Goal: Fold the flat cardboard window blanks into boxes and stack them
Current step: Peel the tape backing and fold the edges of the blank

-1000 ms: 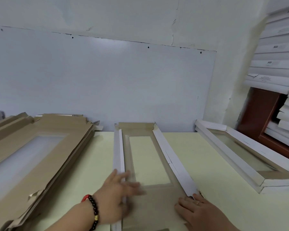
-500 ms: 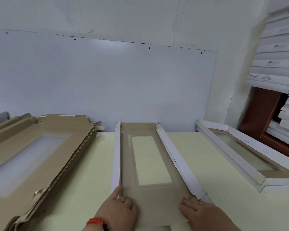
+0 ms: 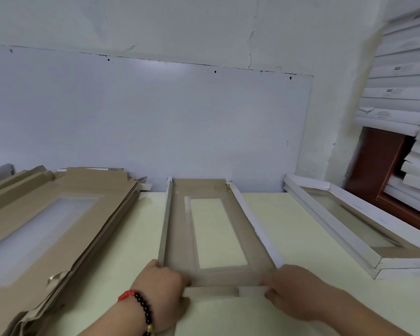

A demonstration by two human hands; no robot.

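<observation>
Where the pale yellow tabletop [image 3: 136, 241] meets the back of the scene, a large white board [image 3: 155, 122] is fixed to the cracked white wall [image 3: 180, 23], and a reddish-brown wooden frame [image 3: 378, 166] shows at the right edge. One partly folded window blank [image 3: 177, 229] lies lengthwise in the lower centre of the frame, its two long side flaps raised, white outside, brown inside, with a single rectangular window. Both hands meet at its near end: the left hand [image 3: 160, 287], wearing one bracelet [image 3: 141, 309] of red and black beads, curls its fingers round the near left corner, and the right hand [image 3: 294, 287] pinches the white near-end flap [image 3: 228, 291] at the right corner. At the lower left sits one stack of flat blanks [image 3: 66, 226], brown side up; the sheets are too many and too close to count. At the right of the frame one folded box [image 3: 359, 229] rests on the tabletop, slanting toward the corner. In the upper right, white boxes [image 3: 403, 76] are piled in one tall stack, roughly a dozen layers visible
</observation>
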